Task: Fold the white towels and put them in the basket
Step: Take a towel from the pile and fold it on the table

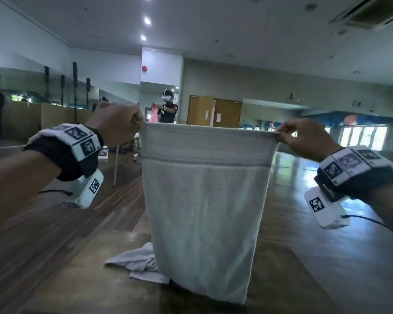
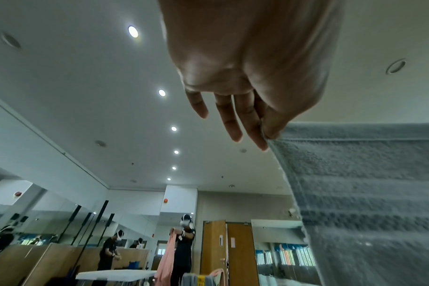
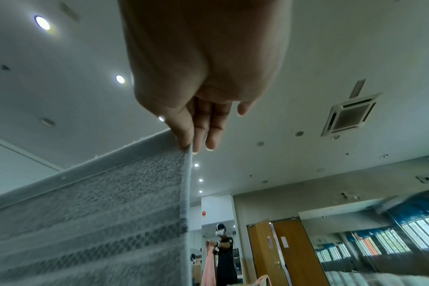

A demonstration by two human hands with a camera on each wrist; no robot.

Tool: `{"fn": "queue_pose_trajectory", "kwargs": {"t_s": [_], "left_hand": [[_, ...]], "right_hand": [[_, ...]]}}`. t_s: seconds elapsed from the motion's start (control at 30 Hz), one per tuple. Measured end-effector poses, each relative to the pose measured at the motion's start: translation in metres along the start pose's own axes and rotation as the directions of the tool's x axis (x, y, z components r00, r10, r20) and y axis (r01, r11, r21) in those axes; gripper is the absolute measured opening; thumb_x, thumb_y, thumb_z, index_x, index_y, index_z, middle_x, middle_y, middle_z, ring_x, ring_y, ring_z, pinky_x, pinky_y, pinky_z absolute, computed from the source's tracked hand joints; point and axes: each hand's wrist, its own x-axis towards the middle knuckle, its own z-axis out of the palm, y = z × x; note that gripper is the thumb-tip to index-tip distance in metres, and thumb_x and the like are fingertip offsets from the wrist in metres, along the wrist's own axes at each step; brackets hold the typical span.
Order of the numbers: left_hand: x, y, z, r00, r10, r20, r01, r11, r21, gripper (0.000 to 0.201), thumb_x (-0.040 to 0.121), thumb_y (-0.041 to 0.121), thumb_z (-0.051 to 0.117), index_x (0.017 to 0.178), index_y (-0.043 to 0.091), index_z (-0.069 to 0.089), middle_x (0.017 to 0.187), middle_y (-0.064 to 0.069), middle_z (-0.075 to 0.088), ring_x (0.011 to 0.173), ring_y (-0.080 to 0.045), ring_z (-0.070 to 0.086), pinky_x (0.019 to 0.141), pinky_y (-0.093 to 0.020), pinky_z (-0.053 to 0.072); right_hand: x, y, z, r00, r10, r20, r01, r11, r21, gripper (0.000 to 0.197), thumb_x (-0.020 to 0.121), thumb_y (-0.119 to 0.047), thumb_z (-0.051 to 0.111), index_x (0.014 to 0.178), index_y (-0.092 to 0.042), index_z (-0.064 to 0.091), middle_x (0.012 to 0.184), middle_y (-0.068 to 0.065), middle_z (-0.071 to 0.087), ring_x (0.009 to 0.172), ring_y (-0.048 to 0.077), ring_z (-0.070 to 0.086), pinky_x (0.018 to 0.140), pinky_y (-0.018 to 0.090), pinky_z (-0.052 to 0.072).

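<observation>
A white towel (image 1: 204, 200) with a grey woven band hangs stretched flat in the air in front of me, its lower hem just above the brown table (image 1: 77, 279). My left hand (image 1: 123, 125) pinches its top left corner and my right hand (image 1: 295, 137) pinches its top right corner. In the left wrist view the thumb and fingers (image 2: 267, 133) nip the towel (image 2: 367, 183) edge. The right wrist view shows the same pinch (image 3: 187, 149) on the towel (image 3: 98, 222). A second white towel (image 1: 136, 264) lies crumpled on the table behind the hanging one. No basket is in view.
The table stretches forward beneath the towel, with wooden floor (image 1: 315, 177) beyond. Another person (image 1: 168, 109) wearing a headset holds a pink cloth at the far end of the room, beside wooden doors (image 1: 216, 113). Dark stands (image 1: 75, 91) line the left mirrored wall.
</observation>
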Motion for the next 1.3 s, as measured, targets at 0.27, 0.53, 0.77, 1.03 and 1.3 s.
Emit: {"fn": "queue_pose_trajectory", "kwargs": {"t_s": [0.27,0.53,0.77,1.03,1.3], "left_hand": [[0.018,0.019,-0.078,0.995,-0.029,-0.096,0.037,0.996,0.079,0.014,0.089,0.027,0.055,0.095,0.017,0.062,0.085,-0.001,0.064,0.082,-0.024,0.059,0.093,-0.042,0.041],[0.022,0.031,-0.11,0.993,-0.023,-0.114,0.032,0.996,0.082,0.021,0.092,0.029,0.052,0.098,0.013,0.063,0.094,-0.008,0.068,0.087,-0.029,0.061,0.087,-0.04,0.043],[0.031,0.006,-0.058,0.998,-0.053,-0.023,0.055,0.996,0.075,0.017,0.091,0.027,0.054,0.096,0.014,0.063,0.088,-0.008,0.067,0.079,-0.026,0.058,0.078,-0.035,0.04],[0.01,-0.039,0.076,0.979,-0.106,0.172,0.098,0.994,0.057,0.011,0.085,0.014,0.058,0.095,0.014,0.063,0.09,-0.004,0.065,0.081,-0.022,0.056,0.076,-0.034,0.042],[0.012,-0.048,0.144,0.984,-0.15,0.092,0.151,0.988,-0.013,0.015,0.085,0.013,0.051,0.093,0.019,0.063,0.09,-0.003,0.069,0.085,-0.026,0.061,0.091,-0.043,0.041]], "right_hand": [[0.014,-0.029,-0.071,0.989,-0.044,-0.141,0.049,0.998,0.027,0.006,0.082,-0.017,0.069,0.085,-0.02,0.065,0.079,-0.002,0.063,0.081,0.018,0.055,0.092,0.045,0.041],[0.016,-0.042,-0.095,0.993,-0.004,-0.122,0.017,0.994,0.104,0.008,0.083,-0.019,0.068,0.083,-0.025,0.062,0.076,-0.01,0.058,0.081,0.018,0.055,0.097,0.054,0.04],[0.024,-0.028,-0.043,0.999,0.039,-0.027,-0.036,0.992,0.122,0.013,0.082,-0.019,0.068,0.077,-0.028,0.06,0.075,-0.018,0.055,0.084,0.02,0.057,0.097,0.055,0.037],[0.021,0.019,0.094,0.986,0.087,0.14,-0.106,0.985,0.137,0.011,0.083,-0.016,0.068,0.079,-0.025,0.064,0.075,-0.016,0.059,0.079,0.016,0.058,0.084,0.042,0.046],[0.034,0.047,0.164,0.974,0.206,0.098,-0.215,0.973,0.087,0.023,0.083,-0.018,0.065,0.068,-0.032,0.055,0.078,-0.012,0.058,0.091,0.021,0.058,0.098,0.057,0.035]]}}
